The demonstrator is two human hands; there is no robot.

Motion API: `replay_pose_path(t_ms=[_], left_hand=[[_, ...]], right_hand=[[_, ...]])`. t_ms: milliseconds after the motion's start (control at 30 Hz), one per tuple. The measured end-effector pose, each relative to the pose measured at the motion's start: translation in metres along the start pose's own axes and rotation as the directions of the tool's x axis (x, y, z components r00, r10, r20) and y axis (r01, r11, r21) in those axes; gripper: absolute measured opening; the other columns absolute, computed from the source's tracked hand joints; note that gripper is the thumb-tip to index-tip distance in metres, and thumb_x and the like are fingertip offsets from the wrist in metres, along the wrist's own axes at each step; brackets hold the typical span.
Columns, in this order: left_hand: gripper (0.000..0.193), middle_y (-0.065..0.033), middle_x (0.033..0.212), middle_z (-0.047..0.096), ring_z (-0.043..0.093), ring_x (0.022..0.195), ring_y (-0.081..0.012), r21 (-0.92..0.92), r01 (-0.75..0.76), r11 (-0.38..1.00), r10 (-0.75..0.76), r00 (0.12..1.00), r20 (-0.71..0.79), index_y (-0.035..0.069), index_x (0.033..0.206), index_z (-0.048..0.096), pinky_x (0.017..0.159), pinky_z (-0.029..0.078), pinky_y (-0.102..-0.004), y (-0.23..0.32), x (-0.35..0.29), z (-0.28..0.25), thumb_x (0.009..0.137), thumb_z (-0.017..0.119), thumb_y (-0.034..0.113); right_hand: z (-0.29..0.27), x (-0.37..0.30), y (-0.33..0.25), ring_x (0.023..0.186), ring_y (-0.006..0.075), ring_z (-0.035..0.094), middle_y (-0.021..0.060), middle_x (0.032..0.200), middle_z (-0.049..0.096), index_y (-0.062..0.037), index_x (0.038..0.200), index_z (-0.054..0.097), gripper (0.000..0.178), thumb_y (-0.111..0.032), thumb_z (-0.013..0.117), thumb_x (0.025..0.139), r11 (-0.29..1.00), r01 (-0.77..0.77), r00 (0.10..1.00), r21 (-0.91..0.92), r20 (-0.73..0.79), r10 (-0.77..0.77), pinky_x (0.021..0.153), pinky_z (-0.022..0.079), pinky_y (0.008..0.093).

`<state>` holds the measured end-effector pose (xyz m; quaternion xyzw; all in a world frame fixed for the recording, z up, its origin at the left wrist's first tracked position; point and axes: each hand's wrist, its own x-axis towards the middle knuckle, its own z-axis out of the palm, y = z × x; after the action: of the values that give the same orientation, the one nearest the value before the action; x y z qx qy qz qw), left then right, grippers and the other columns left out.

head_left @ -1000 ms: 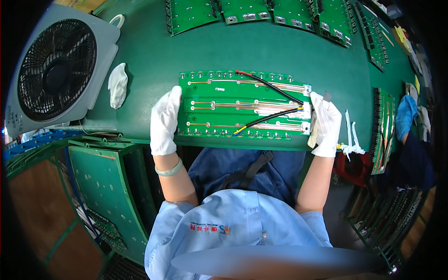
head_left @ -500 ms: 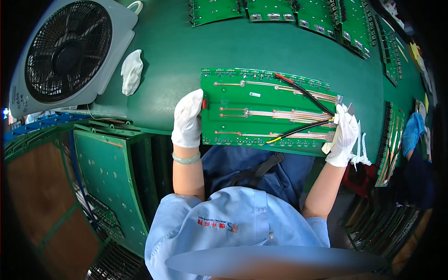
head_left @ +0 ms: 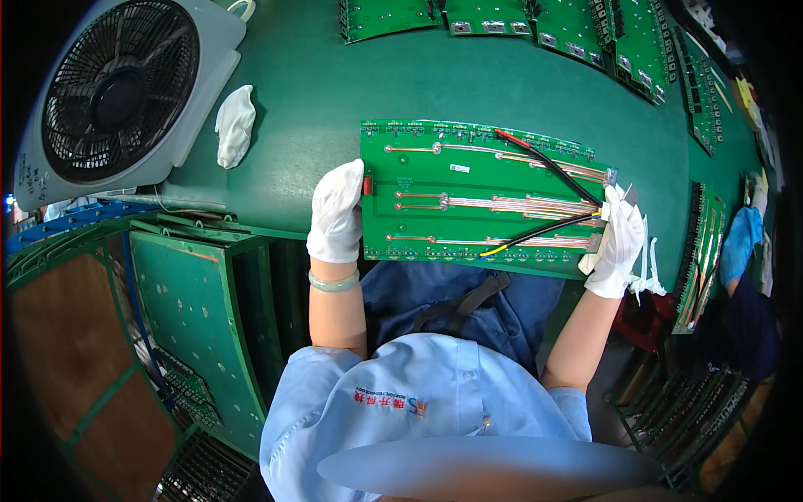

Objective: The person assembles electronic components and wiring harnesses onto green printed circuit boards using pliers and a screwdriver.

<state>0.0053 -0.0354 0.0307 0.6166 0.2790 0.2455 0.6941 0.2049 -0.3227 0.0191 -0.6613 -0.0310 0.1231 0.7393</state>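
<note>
A large green circuit board point(head_left: 335, 209) is not where my fingers end but spans between both hands.
</note>
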Motion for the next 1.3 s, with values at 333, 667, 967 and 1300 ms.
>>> replay_pose_path(t_ms=[333,667,967,1300], left_hand=[[0.03,-0.0002,0.064,0.049,0.043,0.059,-0.0097,-0.002,-0.054,0.999,0.054,0.999,0.004,0.001,0.076,0.056,0.053,0.035,-0.0265,-0.003,0.0,0.0,0.093,0.05,0.025],[0.021,0.0011,0.07,0.054,0.046,0.062,-0.0069,-0.294,0.063,0.954,-0.021,0.99,0.142,0.001,0.08,0.057,0.056,0.038,-0.0221,-0.02,-0.001,-0.013,0.093,0.051,0.017],[0.019,-0.0035,0.105,0.062,0.061,0.097,-0.011,-0.189,-0.165,0.968,0.208,0.948,0.24,0.004,0.104,0.056,0.084,0.047,-0.0205,-0.048,-0.008,-0.038,0.086,0.056,0.004],[0.013,-0.0014,0.097,0.063,0.061,0.09,-0.006,-0.273,-0.137,0.952,0.197,0.959,0.205,0.002,0.101,0.056,0.08,0.049,-0.0186,-0.046,-0.007,-0.035,0.089,0.05,0.002]], right_hand=[[-0.002,0.002,0.007,0.087,0.0106,0.054,0.0059,0.096,0.061,0.0067,0.106,0.06,0.024,-0.009,0.057,0.088,0.996,0.074,0.997,-0.052,0.008,-0.074,0.08,0.039,0.0229],[0.004,-0.001,0.002,0.073,0.0054,0.05,-0.0011,0.082,0.057,0.0062,0.108,0.06,0.027,-0.01,0.06,0.087,0.995,0.069,0.997,-0.069,-0.03,-0.071,0.066,0.037,0.017],[-0.005,-0.008,0.006,0.099,0.0154,0.054,0.0111,0.105,0.059,0.0065,0.105,0.059,0.025,-0.012,0.051,0.091,0.98,0.19,0.981,-0.061,0.046,-0.188,0.09,0.038,0.0297],[-0.004,-0.009,0.004,0.086,0.0127,0.057,0.0096,0.096,0.064,0.0092,0.102,0.061,0.022,-0.007,0.054,0.089,0.987,0.157,0.987,0.029,0.009,-0.157,0.08,0.042,0.0242]])
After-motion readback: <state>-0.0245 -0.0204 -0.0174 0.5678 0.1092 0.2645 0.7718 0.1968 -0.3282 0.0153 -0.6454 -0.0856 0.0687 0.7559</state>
